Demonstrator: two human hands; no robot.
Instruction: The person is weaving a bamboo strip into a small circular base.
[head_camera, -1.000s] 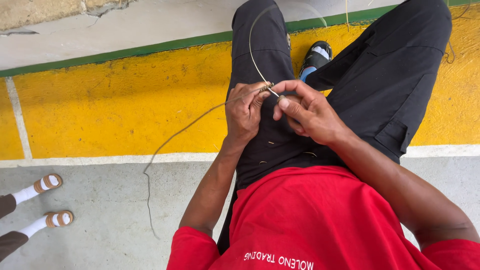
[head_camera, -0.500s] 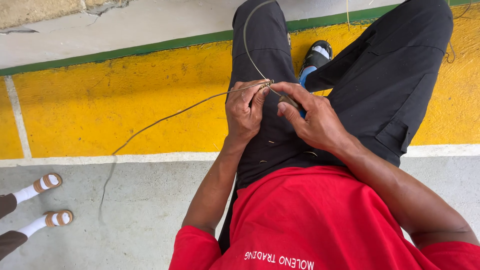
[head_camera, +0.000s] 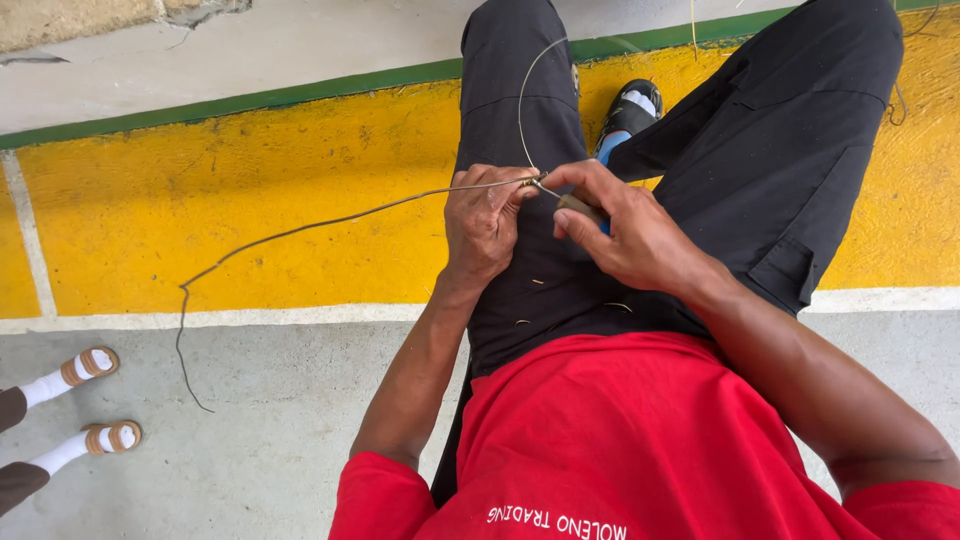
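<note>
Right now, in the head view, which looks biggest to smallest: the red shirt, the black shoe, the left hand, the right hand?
1. Red shirt, biggest by far.
2. Left hand and right hand look about alike, so no ranking between them.
3. Black shoe, smallest, though it is farther away and partly hidden.

A grey concrete floor fills the near ground in even daylight. Past it runs a thin white line, then a broad yellow band, scuffed in places, crossed by another white line at the left edge. A narrow green stripe borders the yellow. Beyond lies pale concrete, cracked near the top left corner.
</note>
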